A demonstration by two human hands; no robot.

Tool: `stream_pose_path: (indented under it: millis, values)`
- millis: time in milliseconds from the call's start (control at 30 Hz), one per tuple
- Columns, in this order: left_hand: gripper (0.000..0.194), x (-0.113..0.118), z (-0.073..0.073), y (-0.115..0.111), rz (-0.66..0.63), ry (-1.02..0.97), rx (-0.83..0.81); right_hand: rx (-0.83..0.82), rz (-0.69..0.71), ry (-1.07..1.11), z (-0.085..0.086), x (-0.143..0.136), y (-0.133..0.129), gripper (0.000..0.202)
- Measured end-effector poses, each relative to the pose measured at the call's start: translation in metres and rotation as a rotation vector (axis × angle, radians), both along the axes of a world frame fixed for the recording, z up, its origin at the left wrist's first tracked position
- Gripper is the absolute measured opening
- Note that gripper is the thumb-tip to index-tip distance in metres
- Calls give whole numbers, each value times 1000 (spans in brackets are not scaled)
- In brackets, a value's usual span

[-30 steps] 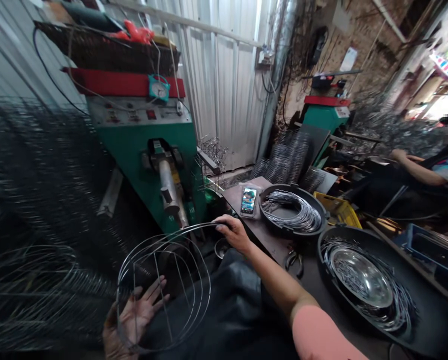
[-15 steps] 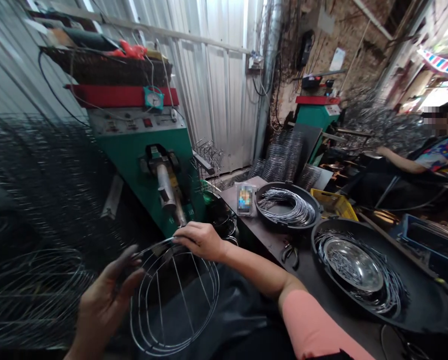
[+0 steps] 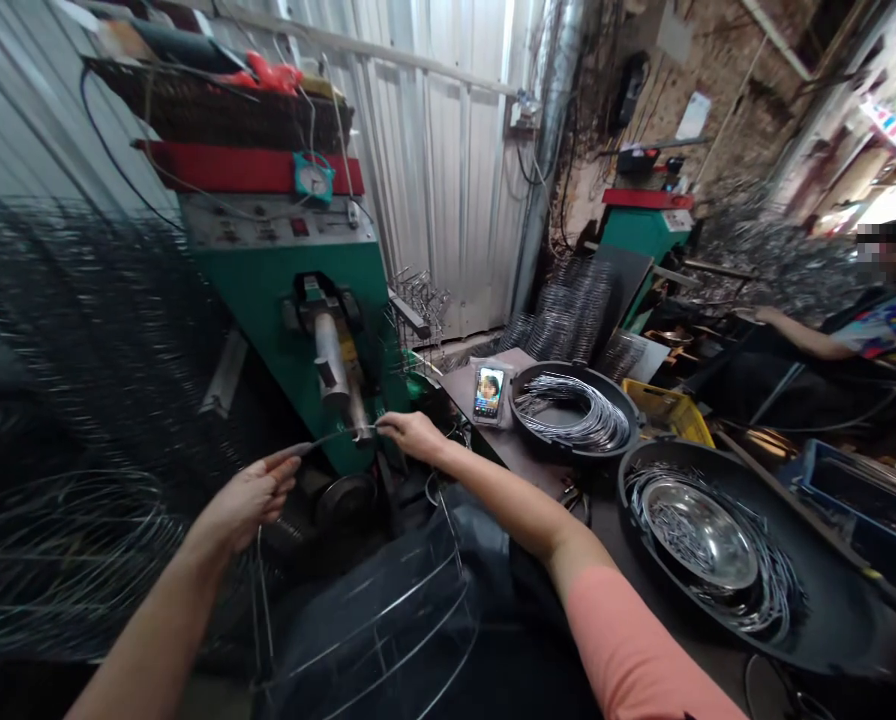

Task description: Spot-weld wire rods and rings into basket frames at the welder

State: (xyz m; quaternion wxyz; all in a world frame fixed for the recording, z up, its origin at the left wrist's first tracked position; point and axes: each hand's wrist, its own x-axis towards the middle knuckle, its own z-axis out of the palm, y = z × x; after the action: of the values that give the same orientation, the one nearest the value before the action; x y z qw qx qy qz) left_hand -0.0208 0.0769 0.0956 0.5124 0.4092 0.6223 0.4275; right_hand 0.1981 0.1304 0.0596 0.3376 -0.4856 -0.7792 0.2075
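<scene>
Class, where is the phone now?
In the head view, the phone sits just right of centre on the table, between the right hand and the smaller black tray.

Silvery corrugated metal wall [image 3: 448,190] behind; shiny round metal pipe [image 3: 545,190] upright at its right edge. High left: small teal clock-like dial [image 3: 314,178], bright red crumpled bundle [image 3: 272,73] above. Centre: lit smartphone [image 3: 488,392] in clear sleeve, on brownish tabletop [image 3: 519,458]. Farther right: yellow plastic crate [image 3: 677,418]; blue plastic bin [image 3: 830,500] nearer. Beyond: second green machine [image 3: 639,238], red-topped. Far right: seated co-worker in multicoloured top [image 3: 879,328], forearm forward. White paper sheet [image 3: 693,116] on rough brown wall [image 3: 733,110].
</scene>
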Motion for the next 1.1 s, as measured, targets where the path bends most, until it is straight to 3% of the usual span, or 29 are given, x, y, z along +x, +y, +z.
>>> stream_pose_path:
  millis: [133,267,400,567,700,933,1100]
  values:
    - [44,-7,-37,4,-75,-2,-90,-143,-9,48,-40,-5,0,11]
    - [51,-14,-54,8,-111,-39,-49,-151,-4,63,-52,-4,-3,14]
    - [46,-17,-64,14,-124,49,44,-50,30,-25,-56,-2,-3,15]
    - [36,-15,-70,20,-175,28,289,81,59,-133,-58,-2,2,15]
    - [31,-15,-73,24,-182,39,326,99,69,-242,-58,-3,2,25]
    - [33,-25,-80,35,-457,498,566,44,61,-604,-53,-10,4,33]
    - [41,-27,-90,41,-519,646,612,43,122,-759,-46,-16,3,31]
